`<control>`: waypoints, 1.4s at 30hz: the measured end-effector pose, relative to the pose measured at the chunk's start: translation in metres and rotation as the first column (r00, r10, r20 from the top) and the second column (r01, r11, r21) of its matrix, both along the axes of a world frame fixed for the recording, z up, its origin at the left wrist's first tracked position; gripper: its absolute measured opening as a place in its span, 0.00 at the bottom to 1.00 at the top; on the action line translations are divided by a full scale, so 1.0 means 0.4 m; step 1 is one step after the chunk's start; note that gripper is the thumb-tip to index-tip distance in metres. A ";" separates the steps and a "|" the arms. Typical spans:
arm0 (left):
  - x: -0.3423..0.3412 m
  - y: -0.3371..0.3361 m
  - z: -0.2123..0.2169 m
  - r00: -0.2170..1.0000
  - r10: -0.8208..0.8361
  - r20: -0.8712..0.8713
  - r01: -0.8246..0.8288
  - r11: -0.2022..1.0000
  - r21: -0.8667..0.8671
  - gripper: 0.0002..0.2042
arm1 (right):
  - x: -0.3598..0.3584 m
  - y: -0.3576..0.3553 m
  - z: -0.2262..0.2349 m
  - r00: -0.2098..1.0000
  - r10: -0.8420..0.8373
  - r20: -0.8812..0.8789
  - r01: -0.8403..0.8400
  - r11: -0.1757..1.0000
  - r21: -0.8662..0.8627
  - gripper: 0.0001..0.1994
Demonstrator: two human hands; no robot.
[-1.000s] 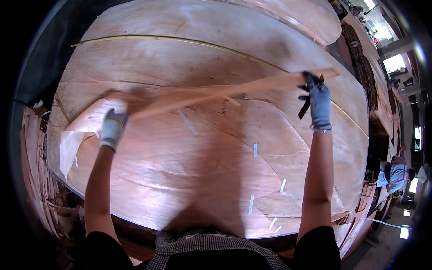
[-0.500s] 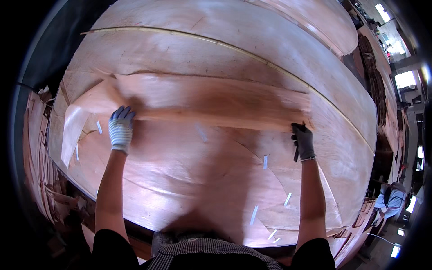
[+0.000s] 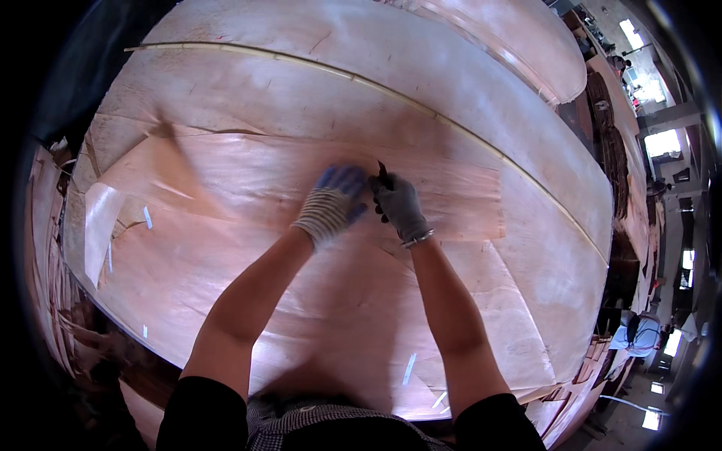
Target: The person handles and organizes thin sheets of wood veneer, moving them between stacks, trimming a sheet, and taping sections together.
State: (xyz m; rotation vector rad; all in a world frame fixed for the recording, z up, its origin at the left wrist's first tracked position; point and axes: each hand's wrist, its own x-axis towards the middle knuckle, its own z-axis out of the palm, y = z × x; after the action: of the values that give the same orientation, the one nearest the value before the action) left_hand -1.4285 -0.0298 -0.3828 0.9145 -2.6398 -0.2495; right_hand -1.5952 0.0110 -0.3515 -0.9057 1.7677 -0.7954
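My left hand [image 3: 332,201], in a striped white glove with blue fingers, lies with fingers spread on a long strip of thin wood veneer [image 3: 451,199]. Close beside it, my right hand [image 3: 398,203], in a grey glove with dark fingertips, is closed around a dark knife-like tool [image 3: 383,173] whose narrow tip points away from me. The strip lies flat over a larger veneer sheet [image 3: 316,301]. Its left end carries a loose, folded flap [image 3: 162,173]. My hands hide part of the strip's near edge.
A thin yellowish rod [image 3: 353,77] runs across the far part of the stack. Short pale tape strips [image 3: 408,369] mark the near sheet. Another veneer stack [image 3: 519,45] stands at the far right. Scrap veneer [image 3: 53,263] is piled at the left. A person [image 3: 638,333] is at the right.
Both hands have come together at the middle, left moving right and right moving left. The strip's near edge, folded up before, now lies flat. The left hand has let go of it.
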 end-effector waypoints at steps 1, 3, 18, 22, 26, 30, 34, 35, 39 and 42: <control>0.008 -0.035 0.026 0.996 0.036 0.076 -0.039 0.998 0.041 0.20 | -0.092 0.004 -0.102 0.939 0.009 -0.344 -0.069 0.984 -0.162 0.17; 0.144 -0.104 -0.024 0.945 0.301 0.130 -0.310 0.949 0.054 0.19 | -0.245 0.038 -0.146 0.927 -0.150 -0.344 0.161 0.987 0.005 0.20; 0.540 -0.140 -0.111 0.688 0.681 -0.249 -0.715 0.695 -0.074 0.22 | 0.410 -0.183 -0.074 0.408 0.506 -0.759 -0.797 0.603 -0.027 0.08; 0.496 -0.165 -0.090 0.634 0.759 -0.145 -0.765 0.644 0.025 0.25 | 0.593 -0.314 -0.139 0.284 0.351 -0.892 -0.790 0.613 -0.010 0.08; 0.517 -0.154 -0.126 0.611 0.780 -0.133 -0.786 0.618 0.012 0.29 | 0.508 -0.224 -0.166 0.233 0.135 -0.963 -0.886 0.438 -0.153 0.08; 0.488 -0.145 -0.100 0.592 0.804 -0.056 -0.797 0.594 0.108 0.27 | 0.280 -0.017 -0.102 0.077 0.648 -0.758 -0.775 0.517 0.364 0.08; 0.227 -0.039 -0.096 0.821 0.271 -0.503 -0.223 0.963 0.155 0.25 | 0.245 0.007 -0.116 0.016 0.456 -0.890 -0.818 0.518 0.251 0.08; 0.183 -0.021 -0.098 0.870 0.264 -0.416 -0.218 0.963 0.155 0.25 | 0.222 0.016 -0.124 0.057 0.461 -0.885 -0.829 0.516 0.216 0.09; 0.117 -0.004 -0.072 0.960 0.253 -0.120 -0.239 0.963 0.121 0.29 | 0.027 0.085 -0.087 0.109 0.478 -0.872 -0.900 0.419 0.117 0.06; 0.109 0.005 -0.083 0.967 0.252 -0.035 -0.249 0.966 0.071 0.32 | -0.181 0.099 -0.066 -0.115 0.573 -0.812 -0.898 0.288 0.331 0.05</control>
State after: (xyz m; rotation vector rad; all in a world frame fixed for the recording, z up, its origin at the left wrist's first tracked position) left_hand -1.3850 -0.0279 -0.4161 1.2371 -2.4565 -0.2913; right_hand -1.6677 0.0505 -0.3780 -2.6586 1.2799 0.3594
